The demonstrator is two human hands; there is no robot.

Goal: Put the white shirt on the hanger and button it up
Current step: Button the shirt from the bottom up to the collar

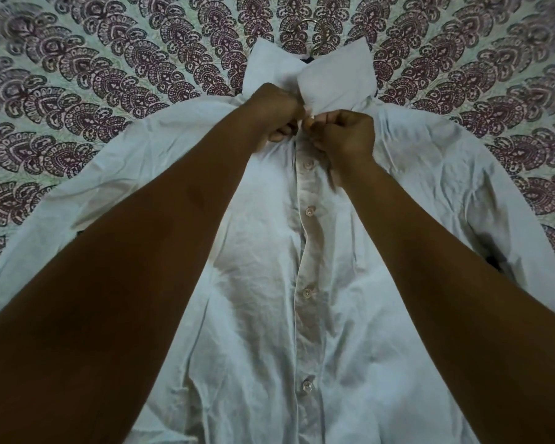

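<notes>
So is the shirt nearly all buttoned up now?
Nearly. The shirt is on the hanger, and four buttons down the front look closed. The left hand and right hand pinch the cloth at the collar. Only that top button seems left.

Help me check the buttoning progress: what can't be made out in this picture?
- Top button: hidden between the left hand and right hand in the head view; fastened or not, cannot tell.
- Hanger: only its hook shows; the shirt collar covers the rest.
- Shirt hem and cuffs: cut off by the picture's edges.
- Lower shirt front: partly blocked by both forearms.
</notes>
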